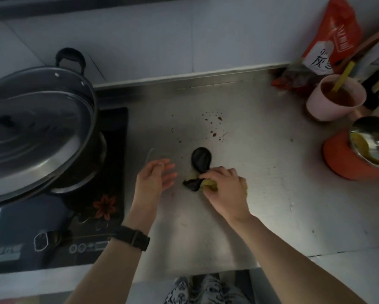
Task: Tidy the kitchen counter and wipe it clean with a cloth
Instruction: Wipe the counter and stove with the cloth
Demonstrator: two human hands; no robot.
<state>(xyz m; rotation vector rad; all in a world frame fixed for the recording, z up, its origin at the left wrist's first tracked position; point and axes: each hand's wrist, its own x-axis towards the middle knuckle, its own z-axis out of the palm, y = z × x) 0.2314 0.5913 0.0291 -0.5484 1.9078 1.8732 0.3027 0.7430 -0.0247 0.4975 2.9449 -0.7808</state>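
Here, bunched cloth (211, 184) gripped in right hand (226, 191); left hand (155, 178) open, just beside; stains (215, 126) directly beyond cloth, nearer right hand.

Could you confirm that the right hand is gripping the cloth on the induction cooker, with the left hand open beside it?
Not quite: in the head view the right hand grips the cloth on the steel counter, not the induction cooker; the left hand is open beside it.
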